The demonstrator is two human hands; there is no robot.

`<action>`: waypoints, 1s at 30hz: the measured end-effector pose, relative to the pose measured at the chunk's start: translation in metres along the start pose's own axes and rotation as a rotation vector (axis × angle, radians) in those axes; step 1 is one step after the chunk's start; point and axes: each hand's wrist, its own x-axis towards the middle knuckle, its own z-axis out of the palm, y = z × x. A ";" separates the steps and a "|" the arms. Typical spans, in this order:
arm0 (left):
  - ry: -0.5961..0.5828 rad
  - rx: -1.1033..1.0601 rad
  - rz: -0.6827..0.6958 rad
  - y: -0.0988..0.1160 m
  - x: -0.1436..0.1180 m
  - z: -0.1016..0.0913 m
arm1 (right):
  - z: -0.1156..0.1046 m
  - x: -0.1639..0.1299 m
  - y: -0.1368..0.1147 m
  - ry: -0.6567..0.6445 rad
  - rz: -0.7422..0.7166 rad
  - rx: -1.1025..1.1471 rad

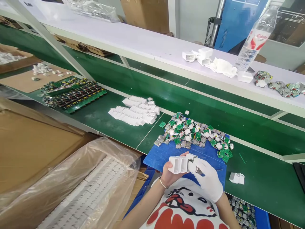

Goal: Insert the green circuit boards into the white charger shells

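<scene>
My bare left hand [168, 175], with a bracelet at the wrist, is closed around a short row of white plastic housings [176, 165]. Their open ends face me. In a white glove, my right hand [209, 179] pinches a small circuit board module [193, 166] at the right end of the row. Whether the module sits partly inside a housing, I cannot tell. Both hands are above a blue board [164, 156]. Beyond them lies a heap of green and grey circuit modules [188, 130] with white parts.
White housings [134, 111] lie in rows on the green bench, and two more housings [237, 178] are at right. Circuit board panels [73, 92] stand further left. A plastic-lined box [95, 184] is beside me. The raised shelf [143, 41] carries a water bottle [256, 39].
</scene>
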 end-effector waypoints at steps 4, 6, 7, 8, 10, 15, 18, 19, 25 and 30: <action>0.013 0.022 -0.017 0.017 -0.004 0.004 | -0.001 0.002 -0.025 0.004 0.008 -0.079; 0.010 0.015 -0.023 0.024 -0.005 0.008 | -0.003 0.004 -0.038 0.006 0.014 -0.117; 0.005 0.011 -0.024 0.028 -0.005 0.009 | -0.004 0.005 -0.043 0.004 0.013 -0.134; -0.001 0.008 -0.021 0.032 -0.005 0.010 | -0.003 0.007 -0.047 0.001 0.009 -0.150; -0.020 0.003 -0.015 0.039 -0.005 0.010 | -0.001 0.014 -0.051 -0.011 -0.001 -0.177; -0.065 -0.030 -0.001 0.058 -0.008 0.000 | 0.017 0.037 -0.041 -0.063 -0.029 -0.213; -0.061 -0.048 0.013 0.067 -0.010 -0.006 | 0.030 0.050 -0.031 -0.092 -0.043 -0.227; -0.061 -0.053 0.010 0.069 -0.011 -0.008 | 0.033 0.053 -0.029 -0.100 -0.047 -0.232; -0.072 -0.035 0.009 0.083 -0.014 -0.009 | 0.047 0.061 -0.021 -0.114 -0.098 -0.249; -0.089 -0.036 0.015 0.091 -0.015 -0.005 | 0.046 0.067 -0.032 -0.047 -0.220 -0.221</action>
